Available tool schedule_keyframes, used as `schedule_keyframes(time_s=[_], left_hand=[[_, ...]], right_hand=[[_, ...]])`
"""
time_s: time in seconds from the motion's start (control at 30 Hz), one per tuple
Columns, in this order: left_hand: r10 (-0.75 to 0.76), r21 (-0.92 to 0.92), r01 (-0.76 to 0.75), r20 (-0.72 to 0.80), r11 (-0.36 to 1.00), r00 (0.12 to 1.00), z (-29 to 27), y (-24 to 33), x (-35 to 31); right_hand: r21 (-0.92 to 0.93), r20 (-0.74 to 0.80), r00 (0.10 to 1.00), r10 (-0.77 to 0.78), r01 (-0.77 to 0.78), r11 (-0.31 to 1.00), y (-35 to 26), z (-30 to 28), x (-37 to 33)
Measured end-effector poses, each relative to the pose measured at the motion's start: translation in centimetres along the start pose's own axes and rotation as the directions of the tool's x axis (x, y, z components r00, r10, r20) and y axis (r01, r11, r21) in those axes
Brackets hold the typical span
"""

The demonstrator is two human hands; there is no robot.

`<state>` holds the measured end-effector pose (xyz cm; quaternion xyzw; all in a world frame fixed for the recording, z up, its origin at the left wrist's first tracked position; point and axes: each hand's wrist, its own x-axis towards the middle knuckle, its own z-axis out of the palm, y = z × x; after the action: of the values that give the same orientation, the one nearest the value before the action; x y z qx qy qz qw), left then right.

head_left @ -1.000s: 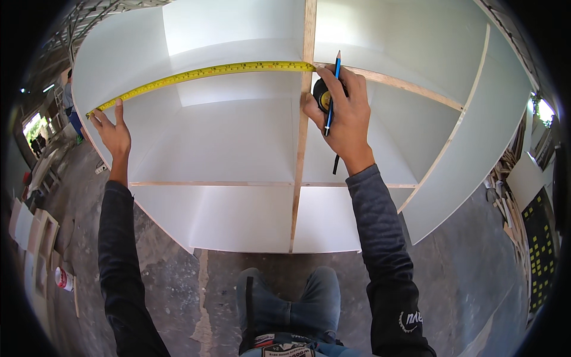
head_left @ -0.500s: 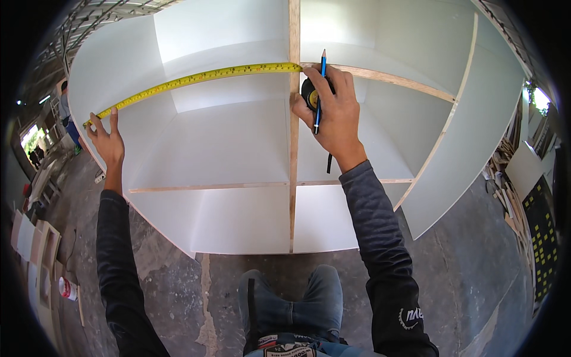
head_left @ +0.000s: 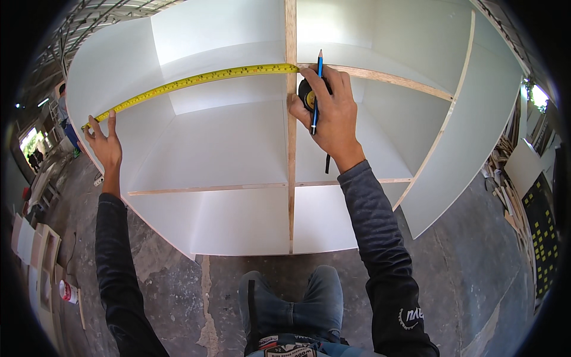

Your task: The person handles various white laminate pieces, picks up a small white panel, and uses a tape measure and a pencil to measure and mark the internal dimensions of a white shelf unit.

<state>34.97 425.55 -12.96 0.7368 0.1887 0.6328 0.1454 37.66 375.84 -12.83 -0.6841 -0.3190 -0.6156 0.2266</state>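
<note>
A yellow tape measure blade point(head_left: 196, 78) stretches across the left half of a white cabinet point(head_left: 220, 143) with bare wooden front edges. At the cabinet's left edge, my left hand point(head_left: 107, 149) holds the blade's end between its fingers. My right hand point(head_left: 338, 113) grips the black tape measure case point(head_left: 306, 95) just right of the upright wooden divider edge point(head_left: 291, 137). Between the fingers of that same hand sits a blue pencil point(head_left: 320, 62), its sharpened tip pointing up. A dark strap hangs below the hand. The palm side of my right hand is hidden.
Wood offcuts point(head_left: 505, 196) and a black panel with yellow squares point(head_left: 544, 232) stand at the right. On the left are pale wooden frames point(head_left: 41, 262), a white and red bucket point(head_left: 68, 291) and, farther back, another person point(head_left: 64, 116). The floor point(head_left: 428, 285) is concrete.
The cabinet and both hands sit very slightly farther left in the picture. Both hands keep their hold, and the blade still spans the same stretch.
</note>
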Motion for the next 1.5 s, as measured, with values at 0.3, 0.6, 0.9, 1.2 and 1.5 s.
schedule_keyframes(time_s=[0.3,0.6,0.9,1.2,1.5], left_hand=[[0.027,-0.016,-0.027,-0.002,1.0,1.0,0.02,-0.23,0.04],[0.012,0.015,-0.012,-0.002,1.0,1.0,-0.03,-0.29,0.04],[0.016,0.008,-0.016,-0.003,1.0,1.0,-0.17,-0.41,0.19],[-0.009,0.018,0.009,0.01,1.0,1.0,-0.46,-0.36,0.24],[0.013,-0.006,-0.013,0.0,1.0,1.0,-0.34,-0.51,0.29]], right_hand=[[-0.008,-0.012,1.0,-0.011,0.011,1.0,0.03,0.04,-0.07],[-0.014,0.008,1.0,0.007,-0.007,1.0,-0.05,0.05,-0.12],[0.009,-0.019,1.0,0.001,-0.001,1.0,-0.14,0.08,-0.02],[0.005,-0.022,1.0,-0.002,0.002,1.0,-0.17,0.08,-0.06],[-0.005,-0.021,1.0,0.002,-0.002,1.0,-0.25,0.06,-0.08]])
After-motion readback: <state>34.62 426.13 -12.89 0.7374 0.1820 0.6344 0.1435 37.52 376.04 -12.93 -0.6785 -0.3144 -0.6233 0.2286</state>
